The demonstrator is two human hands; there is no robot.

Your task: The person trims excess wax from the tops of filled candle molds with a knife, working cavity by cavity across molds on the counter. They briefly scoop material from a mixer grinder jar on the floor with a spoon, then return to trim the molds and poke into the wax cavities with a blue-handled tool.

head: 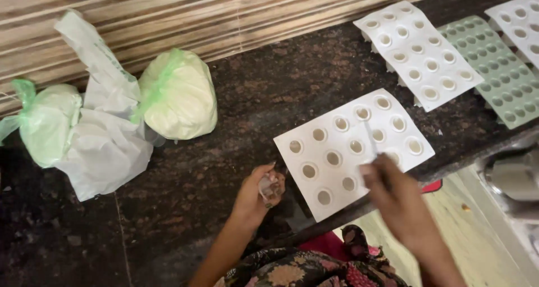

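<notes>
My left hand (259, 193) rests on the dark stone counter (224, 152), curled around a small clear object I cannot identify. My right hand (393, 194) pinches a thin white stick (370, 138), its tip over the nearest white mould tray (295, 132). That tray has rows of round cavities and lies just right of my left hand, at the counter's front edge.
Another white mould tray (393, 23), a green one (488, 90) and a third white one (519, 23) lie to the far right. Tied bags of pale powder (179, 96) (48, 121) and a white bag (104, 147) sit against the striped wall. The floor lies below the counter edge.
</notes>
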